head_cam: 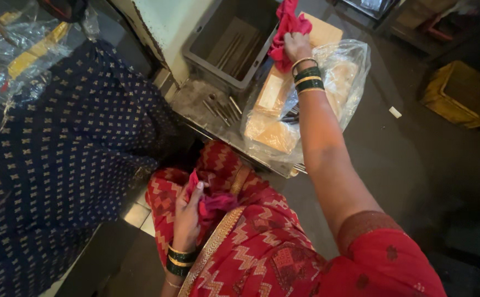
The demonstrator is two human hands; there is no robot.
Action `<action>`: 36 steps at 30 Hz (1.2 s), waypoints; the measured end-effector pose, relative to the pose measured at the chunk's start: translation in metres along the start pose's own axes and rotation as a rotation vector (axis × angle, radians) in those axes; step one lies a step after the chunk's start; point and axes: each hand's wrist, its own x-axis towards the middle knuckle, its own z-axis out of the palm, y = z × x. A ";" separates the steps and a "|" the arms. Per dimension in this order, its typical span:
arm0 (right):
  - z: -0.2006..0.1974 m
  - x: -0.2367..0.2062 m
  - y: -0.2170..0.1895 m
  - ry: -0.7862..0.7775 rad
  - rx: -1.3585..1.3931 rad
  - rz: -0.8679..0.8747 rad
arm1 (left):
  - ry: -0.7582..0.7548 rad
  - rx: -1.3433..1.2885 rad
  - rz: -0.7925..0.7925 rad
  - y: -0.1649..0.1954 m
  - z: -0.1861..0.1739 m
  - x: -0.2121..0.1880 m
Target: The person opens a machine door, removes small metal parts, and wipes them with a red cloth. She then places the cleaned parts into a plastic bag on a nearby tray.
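1. My right hand (296, 45) is closed on one red rag (287, 27), held above the bin edge and the bag.
2. My left hand (188, 212) is down at my lap, fingers curled around a second red rag (213, 204).
3. One grey bin (232, 38), long rods inside.
4. One clear bag (339, 77) over tan blocks.
5. Loose pins (223, 107) on the metal bench (196, 102): roughly six, hard to count.
6. Dark floor (416, 148); one yellow crate (462, 93) at right.
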 end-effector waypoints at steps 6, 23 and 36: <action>-0.014 -0.037 -0.026 0.310 -0.468 -0.139 | -0.040 0.020 0.018 0.016 0.011 0.010; 0.120 -0.214 -0.063 -0.233 -0.399 -0.388 | -0.017 -0.159 -0.036 -0.011 0.010 0.047; 0.164 -0.215 -0.027 -0.133 -0.436 -0.350 | -0.002 -0.117 -0.042 -0.015 -0.010 0.052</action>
